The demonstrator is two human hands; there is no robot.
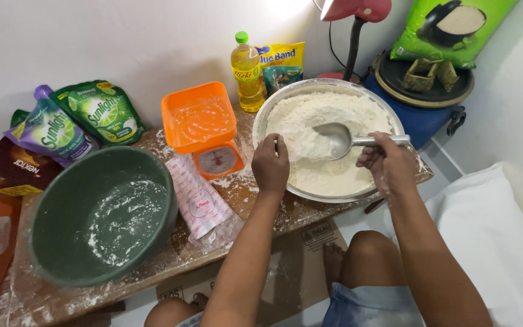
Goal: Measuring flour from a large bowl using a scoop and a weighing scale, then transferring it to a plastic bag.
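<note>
As seen from beside the table: a person sits at a low wooden table point(43, 297) dusted white, both hands over a wide metal basin point(260, 124) on the right.
Right hand: the right hand point(388, 162) is closed around the handle of a metal scoop point(337, 138), whose bowl lies in the flour with a heap on it.
Left hand: the left hand point(270, 163) is loosely curled at the basin's near-left rim, fingertips down by the scoop's bowl; whether it pinches anything I cannot tell from here.
Flour: the flour point(328, 175) fills most of the basin, piled higher at the far side.
Progress: scooping looks under way, I judge; the orange tray shows no heap of flour yet, so weighing seems still to come.
Green bowl: a big green bowl point(101, 215) at the near left holds only white smears and crumbs.
Scale: an orange kitchen scale point(213, 158) stands between bowl and basin, its square tray point(200, 118) lined with clear plastic, apparently little in it.
Plastic bags: a flat pack of clear printed bags point(200, 203) lies just near the scale.
Far edge: a bottle of yellow oil point(246, 72) and a yellow packet point(281, 63) stand beyond the basin by the wall.
Left side: green and purple soap pouches point(74, 121) lean against the wall.
Far right: a blue drum point(419, 121) with a dark lid, a green sack point(449, 27) above it.
</note>
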